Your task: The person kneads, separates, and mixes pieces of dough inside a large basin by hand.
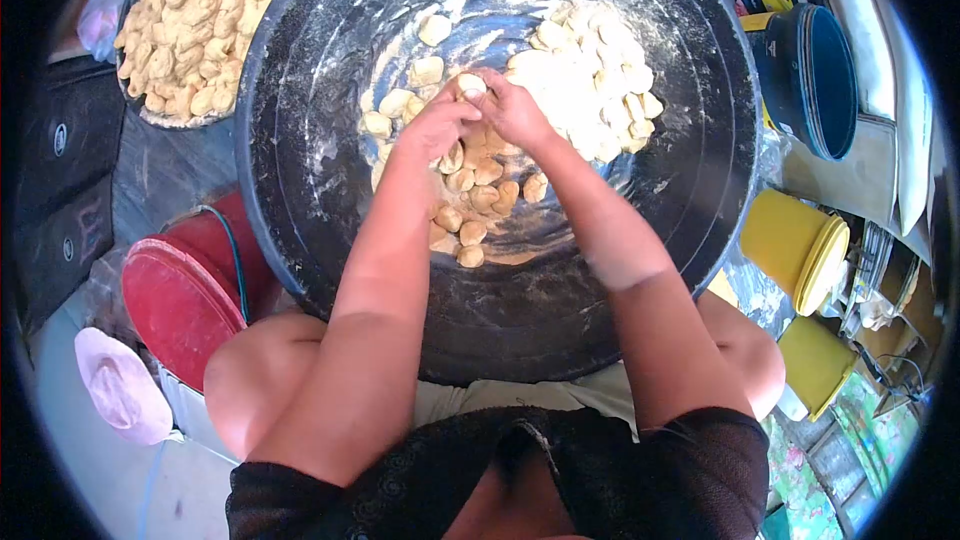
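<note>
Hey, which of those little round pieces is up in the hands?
The pale round piece held where the left hand and right hand meet; the other pieces in view lie in the black tub or upper-left heap.

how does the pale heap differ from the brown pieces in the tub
The pale heap looks almost white and brightly lit; the brown pieces look tan and shadier.
The pale heap is large and crowded; the brown pieces are fewer and looser.
The pale heap sits higher in the view; the brown pieces sit lower.
Both consist of rounded lumps inside the same dark tub.
</note>
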Demonstrator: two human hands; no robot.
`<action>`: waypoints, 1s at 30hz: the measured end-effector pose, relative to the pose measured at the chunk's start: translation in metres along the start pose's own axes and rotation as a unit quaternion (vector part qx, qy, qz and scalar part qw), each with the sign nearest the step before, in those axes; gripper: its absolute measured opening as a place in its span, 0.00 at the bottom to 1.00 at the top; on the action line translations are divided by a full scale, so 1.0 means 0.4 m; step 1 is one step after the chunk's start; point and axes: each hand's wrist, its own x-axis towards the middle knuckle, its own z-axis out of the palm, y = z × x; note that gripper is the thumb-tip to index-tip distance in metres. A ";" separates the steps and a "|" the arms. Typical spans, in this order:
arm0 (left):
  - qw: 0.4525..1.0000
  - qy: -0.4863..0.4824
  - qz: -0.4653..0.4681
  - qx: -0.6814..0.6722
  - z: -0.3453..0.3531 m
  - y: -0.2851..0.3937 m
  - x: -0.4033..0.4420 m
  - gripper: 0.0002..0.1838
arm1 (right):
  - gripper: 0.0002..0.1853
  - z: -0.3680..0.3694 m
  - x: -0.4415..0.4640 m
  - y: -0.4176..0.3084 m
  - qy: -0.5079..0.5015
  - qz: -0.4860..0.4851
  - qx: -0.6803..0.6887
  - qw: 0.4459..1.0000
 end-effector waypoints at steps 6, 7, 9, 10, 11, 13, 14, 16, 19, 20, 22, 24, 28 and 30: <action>0.995 0.043 -0.067 0.063 -0.058 -0.017 0.003 0.28 | 0.39 -0.051 -0.112 -0.108 -0.198 0.168 0.041 0.965; 0.991 0.071 -0.070 0.092 -0.088 -0.027 0.016 0.28 | 0.40 -0.044 -0.115 -0.052 -0.242 0.102 0.034 0.964; 0.980 0.160 0.012 0.122 -0.075 0.021 -0.013 0.26 | 0.40 -0.045 -0.104 0.015 -0.240 0.034 0.006 0.970; 0.972 0.138 0.037 0.185 -0.094 0.040 -0.020 0.24 | 0.39 -0.049 -0.096 0.029 -0.202 0.035 -0.020 0.979; 0.960 0.116 0.060 0.247 -0.101 0.050 -0.026 0.23 | 0.38 -0.053 -0.089 0.038 -0.163 0.036 -0.046 0.985; 0.958 0.126 0.093 0.242 -0.071 0.060 -0.034 0.18 | 0.39 -0.068 -0.018 0.058 0.025 0.148 -0.162 0.975; 0.950 0.140 0.101 0.260 -0.047 0.070 -0.040 0.19 | 0.39 -0.041 0.007 0.110 0.093 0.129 -0.281 0.947; 0.940 0.179 0.096 0.273 -0.005 0.053 -0.027 0.20 | 0.38 0.027 0.012 0.158 0.095 0.105 -0.428 0.893; 0.887 0.156 0.253 0.354 0.008 -0.024 0.026 0.18 | 0.35 0.095 -0.061 0.115 -0.041 0.005 -0.490 0.871; 0.810 0.152 0.330 0.461 -0.005 -0.061 0.056 0.18 | 0.34 0.072 -0.089 0.078 -0.123 0.001 -0.444 0.888; 0.810 0.107 0.199 0.541 0.051 -0.039 0.018 0.18 | 0.34 0.003 -0.115 0.071 -0.216 0.011 -0.326 0.920; 0.756 0.064 0.054 0.649 0.093 -0.017 -0.002 0.19 | 0.33 -0.093 -0.118 0.120 -0.232 0.037 -0.188 0.954; 0.710 0.153 0.111 0.678 0.162 -0.018 0.052 0.24 | 0.26 -0.124 -0.127 0.228 0.175 -0.048 -0.449 0.875; 0.701 0.136 0.217 0.665 0.164 -0.067 0.096 0.25 | 0.23 -0.116 -0.115 0.264 0.174 -0.116 -0.467 0.859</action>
